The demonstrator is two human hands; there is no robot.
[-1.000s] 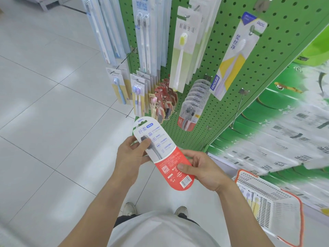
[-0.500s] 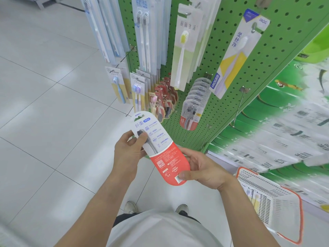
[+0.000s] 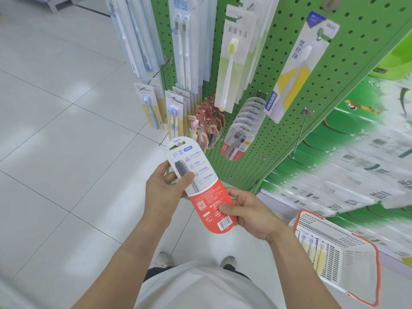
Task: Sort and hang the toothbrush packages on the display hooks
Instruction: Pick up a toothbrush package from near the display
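Both hands hold one flat, round-ended toothbrush package (image 3: 199,186), white above and red below: the left hand (image 3: 163,190) curls around its upper edge with the thumb pressed on the clear blister, and the right hand (image 3: 250,214) pinches its red lower end. Just beyond the hands stands a green perforated pegboard (image 3: 287,70) with metal display hooks (image 3: 299,132) and hanging carded brushes. A white plastic mesh basket (image 3: 338,262) sits below the right hand, over glossy pale floor tiles (image 3: 62,134).
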